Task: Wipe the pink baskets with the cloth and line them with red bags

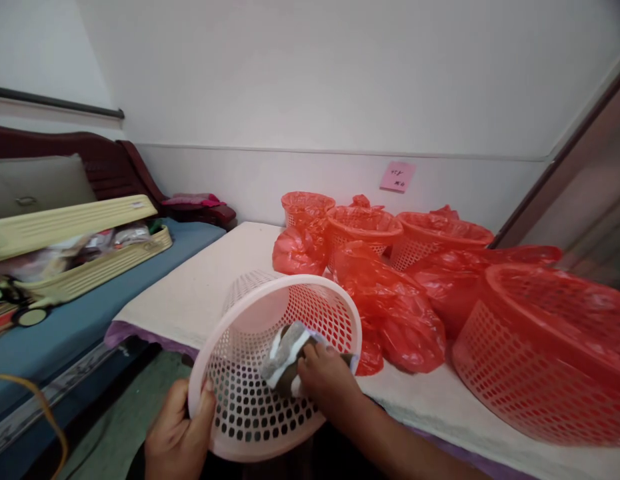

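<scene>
A white plastic basket (270,290) with a holed wall is tipped on its side, its mouth facing me. My left hand (177,427) is closed on the basket's rim at the lower left, thumb over the edge. Inside the mouth, my right hand (330,380) is closed on a striped cloth (293,353) in grey, white and dark brown. The cloth lies against the inner wall of the basket. Part of the right fingers is hidden in its folds.
Several baskets lined with red plastic bags stand on the pale-covered table (200,287), including a large one (540,373) at the right. Loose red bag plastic (390,313) bulges beside my basket. An open cream suitcase (90,267) lies on a blue bed at the left. A pink note (397,177) hangs on the wall.
</scene>
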